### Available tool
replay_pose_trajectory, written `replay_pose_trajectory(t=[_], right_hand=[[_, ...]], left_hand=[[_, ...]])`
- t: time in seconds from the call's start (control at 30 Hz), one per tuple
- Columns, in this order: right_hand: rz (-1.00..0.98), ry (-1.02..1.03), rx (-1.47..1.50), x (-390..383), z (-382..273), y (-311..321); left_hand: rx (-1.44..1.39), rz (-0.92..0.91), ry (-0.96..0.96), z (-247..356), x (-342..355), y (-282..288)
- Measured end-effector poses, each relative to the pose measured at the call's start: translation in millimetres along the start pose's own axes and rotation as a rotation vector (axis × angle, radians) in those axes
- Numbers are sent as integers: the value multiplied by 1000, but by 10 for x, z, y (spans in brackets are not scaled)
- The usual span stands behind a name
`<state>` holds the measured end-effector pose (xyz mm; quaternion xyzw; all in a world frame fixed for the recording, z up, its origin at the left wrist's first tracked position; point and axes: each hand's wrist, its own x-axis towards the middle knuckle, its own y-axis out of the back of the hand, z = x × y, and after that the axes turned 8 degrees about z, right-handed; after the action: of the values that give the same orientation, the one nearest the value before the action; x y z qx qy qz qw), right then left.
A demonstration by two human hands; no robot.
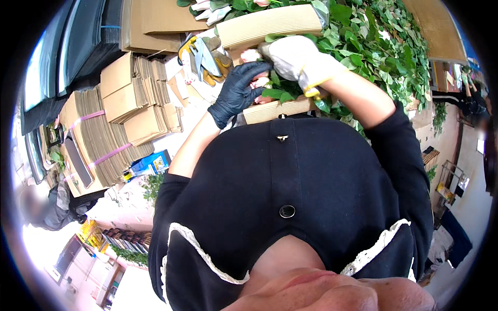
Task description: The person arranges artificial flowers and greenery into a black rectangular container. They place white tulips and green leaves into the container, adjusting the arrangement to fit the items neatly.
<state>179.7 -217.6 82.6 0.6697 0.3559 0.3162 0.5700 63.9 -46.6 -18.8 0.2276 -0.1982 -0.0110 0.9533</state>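
Observation:
My left hand [236, 90], in a black glove, curls its fingers over pink roses [259, 83] lying with green leaves between two strips of ribbed cardboard [277, 110]. Beside it my right hand [298, 62], in a white glove with a yellow cuff, is closed near the upper rose heads, its fingertips partly hidden, so what it grips is unclear. Above both hands is another length of ribbed cardboard [267, 26]. Just left of them lie a cutting tool [202, 57] and yellow work gloves [218, 72].
Leafy stems [373, 57] pile at the upper right. Stacks of flat cardboard [119, 88], a phone [79, 158] and a blue box [148, 165] are at the left. One other person [52, 207] is at the far left, another [469, 103] at the far right.

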Motion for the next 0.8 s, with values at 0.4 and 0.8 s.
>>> replay_pose_trajectory(t=[0.4,0.8], right_hand=[[202,70,72,23,44,540],[-195,-587,59,1208,951,625]], left_hand=[[72,8,47,-123,107,154],[37,108,68,-67,173,74]])
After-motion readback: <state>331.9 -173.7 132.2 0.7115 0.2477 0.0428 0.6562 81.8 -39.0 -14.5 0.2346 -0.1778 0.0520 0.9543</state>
